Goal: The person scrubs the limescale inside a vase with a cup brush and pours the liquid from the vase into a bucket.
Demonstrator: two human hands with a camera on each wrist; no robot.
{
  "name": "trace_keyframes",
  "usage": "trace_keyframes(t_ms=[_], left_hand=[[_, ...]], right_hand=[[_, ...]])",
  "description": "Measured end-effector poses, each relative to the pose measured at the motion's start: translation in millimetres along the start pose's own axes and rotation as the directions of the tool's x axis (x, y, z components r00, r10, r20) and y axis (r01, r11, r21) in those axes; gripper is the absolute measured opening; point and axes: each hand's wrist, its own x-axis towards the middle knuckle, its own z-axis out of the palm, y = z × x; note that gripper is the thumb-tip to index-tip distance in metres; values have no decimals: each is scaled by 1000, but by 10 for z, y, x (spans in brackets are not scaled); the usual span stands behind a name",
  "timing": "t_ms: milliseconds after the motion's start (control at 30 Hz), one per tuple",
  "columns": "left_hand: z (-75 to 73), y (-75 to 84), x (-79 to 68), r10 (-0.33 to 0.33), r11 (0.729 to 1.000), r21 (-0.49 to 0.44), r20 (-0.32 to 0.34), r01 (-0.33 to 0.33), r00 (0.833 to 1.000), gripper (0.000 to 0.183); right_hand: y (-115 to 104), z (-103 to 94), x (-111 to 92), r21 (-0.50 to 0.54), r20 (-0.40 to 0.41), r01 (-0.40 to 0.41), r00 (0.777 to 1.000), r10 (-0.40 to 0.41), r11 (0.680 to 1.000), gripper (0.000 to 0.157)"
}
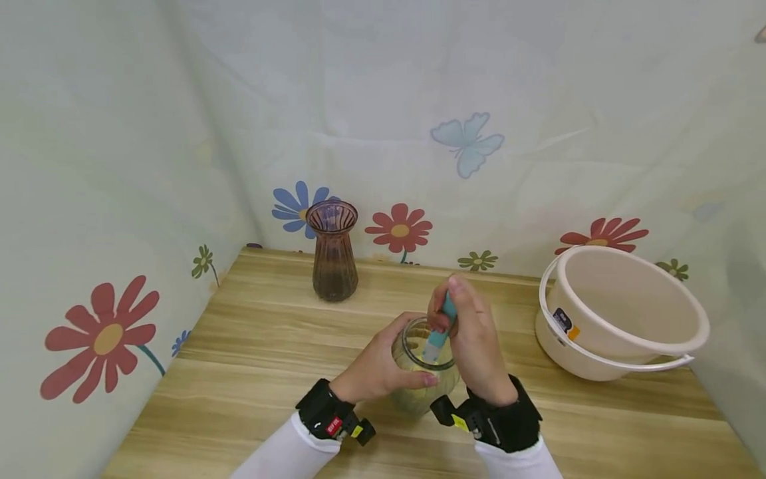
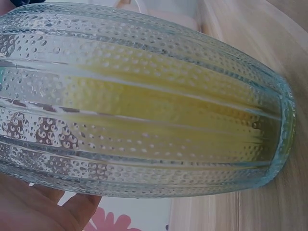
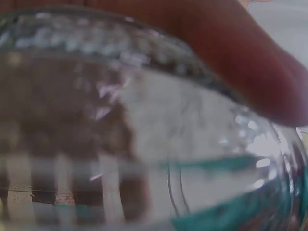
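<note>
A clear glass jar (image 1: 417, 402) with a ribbed, dimpled wall stands on the wooden table, its mouth facing up. My left hand (image 1: 378, 367) grips it just below the rim, thumb on the near side and fingers round the far side. My right hand (image 1: 477, 339) holds the teal handle of a bottle brush (image 1: 437, 340) that dips down through the mouth. In the left wrist view, the brush's yellow head (image 2: 168, 113) shows blurred through the glass. A finger of the left hand (image 3: 240, 62) lies along the jar's shoulder in the right wrist view.
Towards the back left stands a purple ribbed glass vase (image 1: 334, 266). A pale pink bucket (image 1: 583, 356) with a white handle sits at the right. Printed cloth (image 1: 359, 86) hangs behind the table (image 1: 251, 359) and along both sides.
</note>
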Motion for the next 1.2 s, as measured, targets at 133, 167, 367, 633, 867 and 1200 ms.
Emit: trace_keyframes(t_ms=[133, 167, 367, 633, 867, 1200], left_hand=[[5, -6, 3, 17, 1000, 5, -2, -17, 1000, 76], [5, -5, 5, 18, 1000, 5, -1, -18, 1000, 76], [0, 9, 3, 15, 1000, -10, 5, -15, 1000, 77], [-5, -8, 8, 6, 1000, -5, 4, -6, 1000, 79], [5, 16, 8, -17, 999, 36, -4, 17, 1000, 82], [-25, 33, -8, -44, 997, 63, 7, 44, 999, 83]], right_hand=[[16, 6, -5, -50, -11, -20, 1000, 19, 999, 43], [17, 10, -7, -61, -17, -22, 1000, 21, 998, 44], [25, 20, -2, -109, -13, 14, 1000, -16, 994, 44], [1, 12, 16, -39, 3, 78, 997, -78, 996, 45], [-58, -20, 5, 112, 8, 276, 960, -279, 955, 40], [-95, -5, 8, 182, -95, 322, 946, -309, 929, 35]])
